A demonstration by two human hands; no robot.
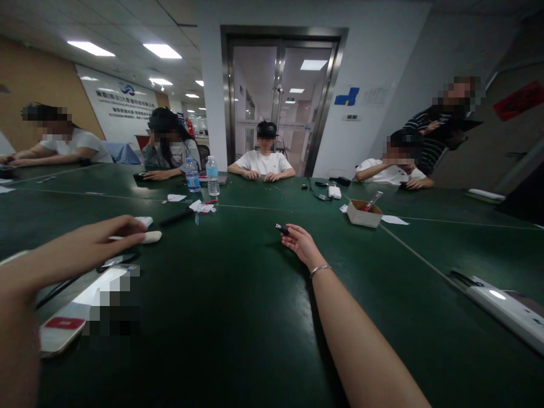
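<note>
My right hand (pixel 300 245), with a silver bracelet on its wrist, is closed around a small black USB stick (pixel 281 229), its metal plug pointing left. The rest of the stick is hidden by my fingers. At the left, my left hand (pixel 124 231) is closed with fingertips and thumb at a small white rounded object (pixel 152 237). A second white item (pixel 145 221) lies just behind these fingers. Below my left forearm a phone in a clear case (pixel 63 337) lies on the green table (pixel 221 317), its screen lit.
Two water bottles (pixel 212 177), paper scraps (pixel 203 207) and a small open box (pixel 364 215) stand or lie farther back. A white power strip (pixel 505 309) is at the right. Several people sit around the table; one person (pixel 442 124) stands at the back right.
</note>
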